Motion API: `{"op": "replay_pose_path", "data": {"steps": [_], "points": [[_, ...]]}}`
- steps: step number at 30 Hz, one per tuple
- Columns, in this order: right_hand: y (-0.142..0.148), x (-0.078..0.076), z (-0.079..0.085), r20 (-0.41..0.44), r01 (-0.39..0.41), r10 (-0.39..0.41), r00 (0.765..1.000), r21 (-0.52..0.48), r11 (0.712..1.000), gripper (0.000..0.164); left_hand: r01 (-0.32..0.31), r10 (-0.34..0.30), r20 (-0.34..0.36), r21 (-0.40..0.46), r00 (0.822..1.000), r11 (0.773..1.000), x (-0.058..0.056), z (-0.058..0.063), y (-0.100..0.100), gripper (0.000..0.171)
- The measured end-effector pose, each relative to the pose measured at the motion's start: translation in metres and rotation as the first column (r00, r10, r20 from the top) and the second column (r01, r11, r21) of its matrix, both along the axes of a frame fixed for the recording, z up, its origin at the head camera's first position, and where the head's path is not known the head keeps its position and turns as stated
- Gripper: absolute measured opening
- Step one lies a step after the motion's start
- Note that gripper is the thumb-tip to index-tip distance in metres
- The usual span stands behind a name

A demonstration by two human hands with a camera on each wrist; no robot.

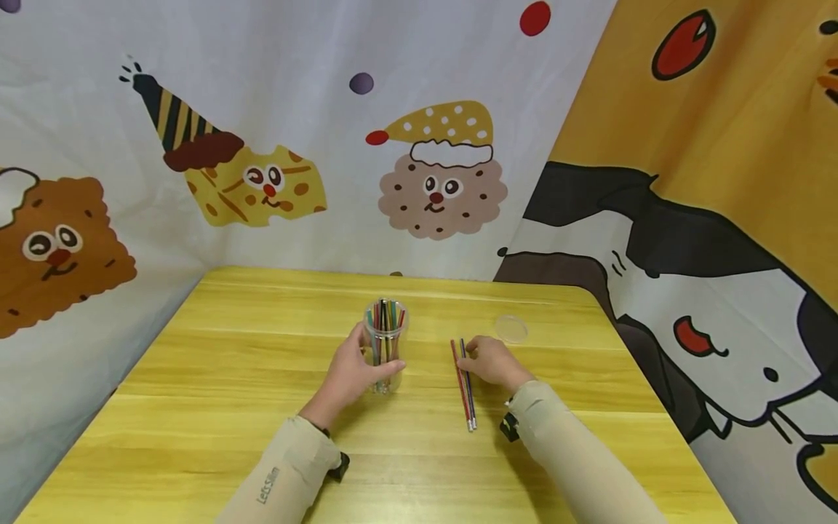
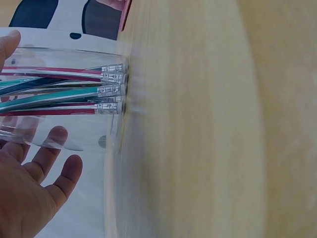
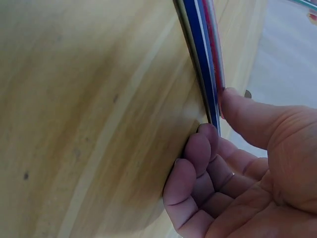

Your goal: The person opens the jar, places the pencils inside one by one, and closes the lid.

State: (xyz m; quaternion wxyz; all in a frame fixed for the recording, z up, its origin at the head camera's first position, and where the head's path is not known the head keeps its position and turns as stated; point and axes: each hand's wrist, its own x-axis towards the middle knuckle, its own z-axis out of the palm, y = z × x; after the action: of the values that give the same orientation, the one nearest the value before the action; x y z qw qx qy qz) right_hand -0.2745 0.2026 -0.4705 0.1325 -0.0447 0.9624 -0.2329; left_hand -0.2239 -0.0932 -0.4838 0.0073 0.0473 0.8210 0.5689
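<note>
A clear plastic jar (image 1: 386,349) stands upright on the table, holding several striped pencils (image 2: 74,91), eraser ends down. Around its side my left hand (image 1: 353,367) holds it, thumb across the front; in the left wrist view the little finger stands away from the wall. To the right, a red pencil (image 1: 461,382) and a blue pencil (image 1: 469,393) lie side by side with their eraser ends toward me. My right hand (image 1: 494,362) pinches them near their far ends, the thumb (image 3: 247,111) against the red one and curled fingers beside the blue one.
A clear round lid (image 1: 511,329) lies flat beyond my right hand. The wooden table (image 1: 262,320) ends at a printed cloth backdrop (image 1: 353,247) at the back and along the sides.
</note>
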Motion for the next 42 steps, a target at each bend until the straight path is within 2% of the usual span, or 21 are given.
{"op": "replay_pose_path", "data": {"steps": [12, 17, 23, 27, 34, 38, 40, 42], "points": [[0.004, -0.001, -0.001, -0.051, -0.024, 0.025, 0.998, 0.024, 0.999, 0.033, 0.0, 0.0, -0.01, -0.004, 1.0, 1.0, 0.001, 0.0, 0.0, 0.082], [0.004, -0.002, -0.003, -0.06, -0.03, 0.032, 0.998, 0.021, 0.999, 0.036, -0.002, 0.001, -0.008, -0.001, 1.0, 1.0, 0.002, 0.001, -0.001, 0.081], [0.002, -0.002, -0.006, -0.032, -0.016, 0.017, 0.999, 0.018, 1.0, 0.047, 0.003, -0.003, -0.007, 0.0, 1.0, 1.0, 0.001, 0.001, -0.001, 0.082], [0.001, -0.002, -0.007, -0.031, -0.008, 0.01, 0.999, 0.042, 0.999, 0.045, 0.005, -0.005, -0.006, 0.005, 1.0, 1.0, 0.001, 0.001, -0.001, 0.081], [-0.003, -0.005, -0.002, -0.042, 0.023, -0.02, 0.999, 0.058, 0.998, 0.045, -0.009, 0.009, -0.013, -0.001, 1.0, 1.0, 0.0, 0.003, -0.001, 0.083], [-0.005, -0.005, 0.0, -0.042, 0.04, -0.038, 0.998, 0.058, 0.998, 0.03, -0.015, 0.015, -0.007, -0.006, 1.0, 1.0, 0.001, 0.001, 0.0, 0.082], [-0.006, -0.006, 0.006, -0.07, 0.034, -0.031, 0.997, 0.032, 0.999, 0.024, -0.014, 0.014, -0.004, -0.008, 1.0, 1.0, 0.001, -0.001, 0.0, 0.081], [-0.007, -0.007, 0.019, -0.11, 0.019, -0.021, 0.994, -0.021, 1.0, 0.024, -0.016, 0.016, -0.006, -0.01, 1.0, 1.0, 0.0, -0.001, -0.001, 0.08]]}}
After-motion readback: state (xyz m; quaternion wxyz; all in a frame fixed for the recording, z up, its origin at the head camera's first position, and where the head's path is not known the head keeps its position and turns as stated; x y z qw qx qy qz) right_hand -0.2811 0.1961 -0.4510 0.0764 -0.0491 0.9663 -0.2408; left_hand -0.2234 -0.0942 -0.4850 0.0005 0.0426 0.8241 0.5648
